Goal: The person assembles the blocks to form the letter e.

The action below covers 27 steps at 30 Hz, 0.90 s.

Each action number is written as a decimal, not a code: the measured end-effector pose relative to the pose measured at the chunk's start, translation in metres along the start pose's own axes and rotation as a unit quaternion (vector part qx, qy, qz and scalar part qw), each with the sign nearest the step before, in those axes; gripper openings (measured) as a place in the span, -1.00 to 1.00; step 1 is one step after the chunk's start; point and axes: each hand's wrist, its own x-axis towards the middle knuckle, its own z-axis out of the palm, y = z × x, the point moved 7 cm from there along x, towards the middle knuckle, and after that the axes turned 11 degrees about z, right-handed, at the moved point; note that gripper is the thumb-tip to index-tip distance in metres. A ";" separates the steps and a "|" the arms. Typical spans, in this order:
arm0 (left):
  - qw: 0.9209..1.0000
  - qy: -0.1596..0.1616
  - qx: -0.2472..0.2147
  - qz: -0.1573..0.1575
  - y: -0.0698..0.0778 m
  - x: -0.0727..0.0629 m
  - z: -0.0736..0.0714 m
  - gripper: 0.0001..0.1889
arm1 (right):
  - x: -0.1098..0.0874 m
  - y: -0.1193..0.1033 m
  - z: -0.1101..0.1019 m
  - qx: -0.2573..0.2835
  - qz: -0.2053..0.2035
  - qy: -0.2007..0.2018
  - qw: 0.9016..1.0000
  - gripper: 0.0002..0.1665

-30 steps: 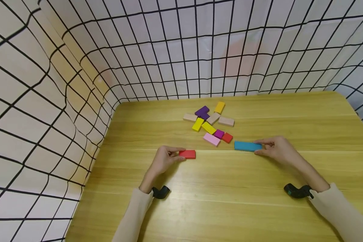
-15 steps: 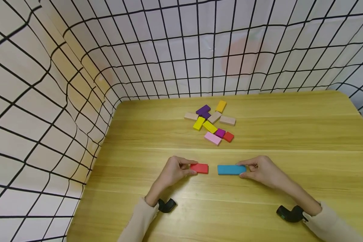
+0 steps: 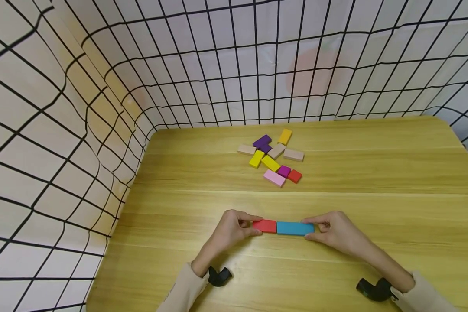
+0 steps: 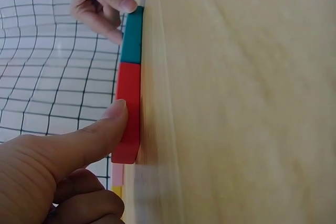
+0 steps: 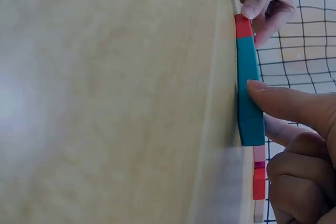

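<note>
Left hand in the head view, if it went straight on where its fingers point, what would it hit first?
The blue block: the red block pinched by the left hand already seems to touch its end. Beyond that, likely the right hand, which pinches the blue block's far end.

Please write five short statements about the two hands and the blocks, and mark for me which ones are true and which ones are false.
1. The left hand pinches a red block. True.
2. The right hand holds a yellow block. False: it pinches the blue block.
3. The red block and the blue block meet end to end. True.
4. The pink block lies nearer to the person than the blue block. False: it lies farther away.
5. A magenta block lies between the pink block and a second red block. True.
</note>
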 end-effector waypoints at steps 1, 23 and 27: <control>1.000 0.001 0.000 0.001 0.000 0.000 0.000 -0.72 | 0.000 0.000 0.000 0.001 -0.004 0.002 1.000 -0.54; 1.000 0.013 0.013 0.016 -0.004 0.007 -0.003 -0.70 | 0.008 0.005 -0.002 0.022 0.010 0.014 1.000 -0.57; 0.999 0.009 0.021 0.024 -0.004 0.012 -0.004 -0.71 | 0.010 0.004 -0.005 0.018 0.001 0.024 1.000 -0.57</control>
